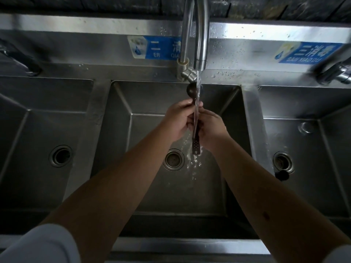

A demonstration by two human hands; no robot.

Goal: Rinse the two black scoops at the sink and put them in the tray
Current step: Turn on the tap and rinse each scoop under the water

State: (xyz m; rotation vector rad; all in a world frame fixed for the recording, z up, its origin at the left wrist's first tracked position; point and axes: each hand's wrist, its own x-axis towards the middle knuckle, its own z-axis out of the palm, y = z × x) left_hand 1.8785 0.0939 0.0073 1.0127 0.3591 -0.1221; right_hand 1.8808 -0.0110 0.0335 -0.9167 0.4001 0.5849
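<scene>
Over the middle sink basin (144,130) both my hands grip one black scoop (196,147) under the running water. Its round bowl (191,89) points away from me, just below the faucet spout (199,61). Its flat, dotted handle end sticks out below my hands. My left hand (179,120) closes on the stem from the left, and my right hand (210,127) closes on it from the right. Water streams down along the scoop and splashes near the drain (173,159). A second scoop and the tray are out of view.
Steel basins lie to the left (38,130) and right (307,149), each with a drain. A small dark object (282,175) sits by the right basin's drain. Other faucets stand at far left (22,61) and far right (336,73). Blue labels are on the backsplash.
</scene>
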